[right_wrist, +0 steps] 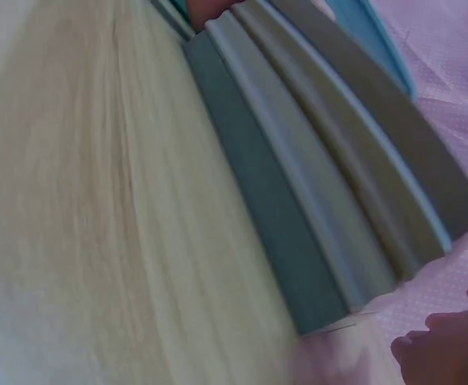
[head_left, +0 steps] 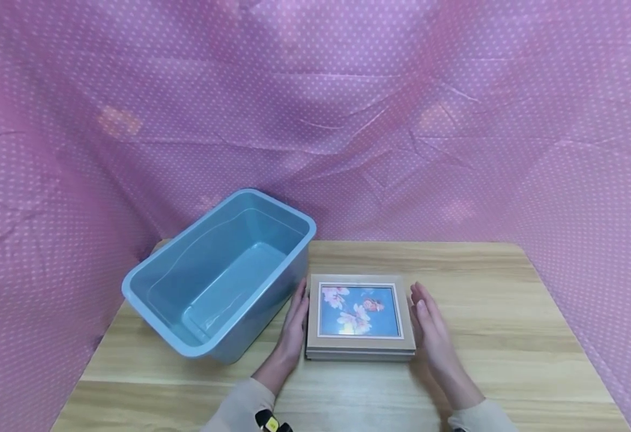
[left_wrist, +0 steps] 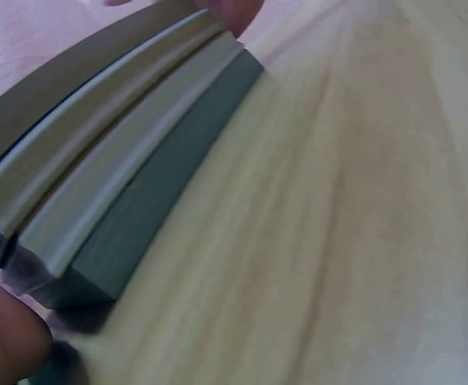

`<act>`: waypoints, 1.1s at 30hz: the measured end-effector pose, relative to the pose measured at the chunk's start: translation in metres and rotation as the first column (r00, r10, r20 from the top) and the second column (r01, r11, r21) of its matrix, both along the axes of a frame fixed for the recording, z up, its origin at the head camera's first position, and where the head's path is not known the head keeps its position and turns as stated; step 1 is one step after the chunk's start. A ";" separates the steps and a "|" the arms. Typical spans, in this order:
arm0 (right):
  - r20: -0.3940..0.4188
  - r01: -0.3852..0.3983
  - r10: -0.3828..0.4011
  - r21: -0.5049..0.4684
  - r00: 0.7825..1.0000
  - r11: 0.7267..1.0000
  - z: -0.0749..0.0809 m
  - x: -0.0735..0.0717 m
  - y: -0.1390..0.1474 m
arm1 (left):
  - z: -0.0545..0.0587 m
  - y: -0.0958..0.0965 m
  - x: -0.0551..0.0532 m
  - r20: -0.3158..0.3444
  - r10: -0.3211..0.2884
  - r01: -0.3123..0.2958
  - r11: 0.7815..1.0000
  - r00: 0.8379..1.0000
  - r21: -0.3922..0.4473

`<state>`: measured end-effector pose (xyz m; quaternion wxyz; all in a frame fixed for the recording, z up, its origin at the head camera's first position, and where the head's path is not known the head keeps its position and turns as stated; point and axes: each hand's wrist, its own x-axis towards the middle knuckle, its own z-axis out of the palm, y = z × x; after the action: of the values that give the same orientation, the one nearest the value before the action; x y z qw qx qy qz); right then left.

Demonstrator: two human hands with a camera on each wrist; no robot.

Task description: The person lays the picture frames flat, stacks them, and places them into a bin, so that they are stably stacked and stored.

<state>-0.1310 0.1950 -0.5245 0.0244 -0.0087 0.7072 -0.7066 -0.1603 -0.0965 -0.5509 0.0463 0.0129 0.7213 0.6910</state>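
Observation:
A stack of picture frames (head_left: 355, 344) lies on the table. The top one has a beige border around a picture of pink blossoms on blue. Along the stack's left side stands my left hand (head_left: 292, 333), its fingers straight and close against the edges; exact contact is hard to tell. My right hand (head_left: 436, 336) is upright at the right side with straight fingers, a small gap showing between it and the stack. Both the left wrist view and the right wrist view show the layered edges of the frames (left_wrist: 162, 152), brown, silvery and dark green-grey at the bottom.
A blue plastic bin (head_left: 261, 321) sits at an angle left of the stack, near my left hand, with nothing inside. The wooden table (head_left: 510, 336) extends to the right and front. Pink dotted cloth (head_left: 401, 120) hangs behind and at both sides.

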 end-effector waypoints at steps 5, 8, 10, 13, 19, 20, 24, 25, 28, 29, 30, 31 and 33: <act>0.112 -0.017 0.026 -0.085 0.993 0.996 -0.008 -0.009 -0.004 | -0.006 0.004 0.000 -0.001 -0.021 0.021 0.998 1.000 0.052; 0.162 -0.008 0.030 -0.132 0.986 0.991 -0.015 -0.012 -0.006 | -0.007 0.007 0.001 -0.010 -0.036 0.036 0.997 0.999 0.061; 0.157 -0.017 0.035 -0.116 0.987 0.993 -0.020 -0.014 -0.008 | -0.007 0.008 0.001 -0.017 -0.038 0.039 0.997 0.999 0.064; 0.121 -0.034 0.041 -0.063 0.992 0.997 -0.025 -0.015 -0.010 | -0.008 0.008 0.002 -0.021 -0.029 0.030 0.997 0.999 0.066; 0.127 -0.035 0.050 -0.122 0.991 0.992 -0.027 -0.014 -0.014 | -0.008 0.010 0.002 -0.007 -0.018 0.019 0.994 1.000 0.110; 0.128 -0.030 0.047 -0.132 0.991 0.991 -0.027 -0.014 -0.015 | -0.008 0.011 0.002 0.000 -0.016 0.016 0.993 1.000 0.120; 0.131 -0.011 0.033 -0.162 0.991 0.987 -0.026 -0.013 -0.018 | -0.011 0.012 0.002 0.007 -0.008 0.006 0.986 1.000 0.168; 0.129 -0.010 0.032 -0.169 0.991 0.986 -0.026 -0.013 -0.019 | -0.011 0.012 0.002 0.007 -0.003 0.001 0.983 1.000 0.182; 0.127 -0.008 0.033 -0.190 0.991 0.982 -0.026 -0.013 -0.020 | -0.013 0.012 0.003 0.006 0.011 -0.012 0.976 1.000 0.218; 0.124 -0.010 0.035 -0.195 0.992 0.981 -0.026 -0.013 -0.021 | -0.014 0.012 0.003 0.006 0.015 -0.016 0.973 1.000 0.229; 0.122 -0.011 0.036 -0.197 0.992 0.980 -0.026 -0.012 -0.021 | -0.014 0.012 0.003 0.010 0.018 -0.019 0.971 1.000 0.238; 0.118 -0.009 0.033 -0.198 0.992 0.980 -0.026 -0.012 -0.021 | -0.014 0.012 0.004 0.012 0.018 -0.021 0.970 1.000 0.244; 0.113 -0.008 0.031 -0.205 0.993 0.979 -0.026 -0.012 -0.021 | -0.014 0.013 0.004 0.016 0.018 -0.021 0.968 1.000 0.251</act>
<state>-0.1427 0.1742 -0.5507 0.0713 0.0230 0.6280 -0.7746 -0.1563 -0.0839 -0.5649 0.0423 0.0070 0.6278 0.7772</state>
